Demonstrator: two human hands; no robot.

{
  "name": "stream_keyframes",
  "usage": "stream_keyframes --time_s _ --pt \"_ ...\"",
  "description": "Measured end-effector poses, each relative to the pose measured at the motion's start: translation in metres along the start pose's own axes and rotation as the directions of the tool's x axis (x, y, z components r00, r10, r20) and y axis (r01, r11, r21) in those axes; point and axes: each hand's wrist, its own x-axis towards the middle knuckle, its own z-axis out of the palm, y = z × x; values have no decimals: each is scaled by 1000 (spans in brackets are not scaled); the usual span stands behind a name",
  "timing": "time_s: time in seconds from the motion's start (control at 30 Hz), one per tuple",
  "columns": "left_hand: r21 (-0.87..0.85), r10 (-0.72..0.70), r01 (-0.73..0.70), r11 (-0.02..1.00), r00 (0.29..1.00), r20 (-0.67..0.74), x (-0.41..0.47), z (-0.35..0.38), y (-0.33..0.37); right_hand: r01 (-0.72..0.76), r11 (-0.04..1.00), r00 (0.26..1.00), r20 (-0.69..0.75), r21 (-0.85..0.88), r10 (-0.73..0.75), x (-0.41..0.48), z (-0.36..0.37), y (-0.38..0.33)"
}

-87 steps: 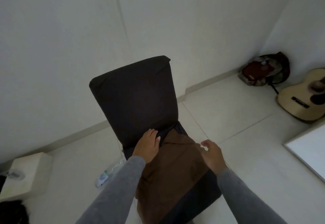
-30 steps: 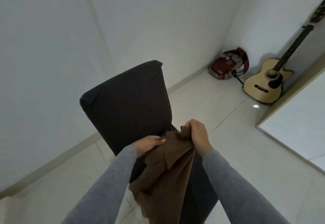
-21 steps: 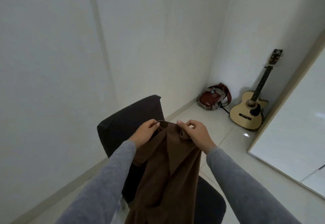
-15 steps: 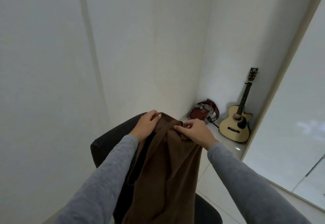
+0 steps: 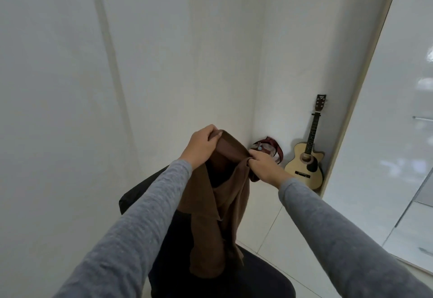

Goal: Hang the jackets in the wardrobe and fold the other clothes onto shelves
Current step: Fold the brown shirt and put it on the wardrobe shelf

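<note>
Brown cloth hangs in mid-air before the person: a jacket [image 5: 206, 239] held up by its collar, above a dark chair [image 5: 262, 279]. The left hand [image 5: 201, 147] is the higher of the two, its fingers curled over the top edge of the collar and gripping it. The right hand [image 5: 264, 166] sits lower and to the right, back of the hand toward the camera, fingers closed in a pinch on the other end of the collar. Both arms, in grey sleeves [image 5: 140, 227], reach forward and up, nearly straight. The jacket's body drapes down between the forearms; whether its hem touches the seat is hard to tell. In the far corner a guitar [image 5: 304, 169] leans upright on the wall, with a red bag [image 5: 269, 145] just beside it.
</note>
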Motion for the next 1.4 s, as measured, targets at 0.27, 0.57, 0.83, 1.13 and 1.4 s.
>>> stream_keyframes --time_s 0.27,0.57,0.83,1.13,1.4 --pt "528 37 -184 829 960 276 -16 -25 -15 12 995 978 -206 -99 -32 -5 -19 -14" --pt "289 -567 551 783 823 -34 -52 -44 -87 -227 974 875 -444 -24 193 -17 -35 7" --pt "-301 -504 540 786 842 193 -30 -25 -28 -329 943 896 -333 -50 295 -22 -30 28" --pt "-520 -498 499 693 853 155 6 15 41 86 989 989 110 120 -99 -26 5 -13" --pt "-552 -360 408 727 911 200 -32 25 -2 64 924 963 -265 378 42 -16 23 -29"
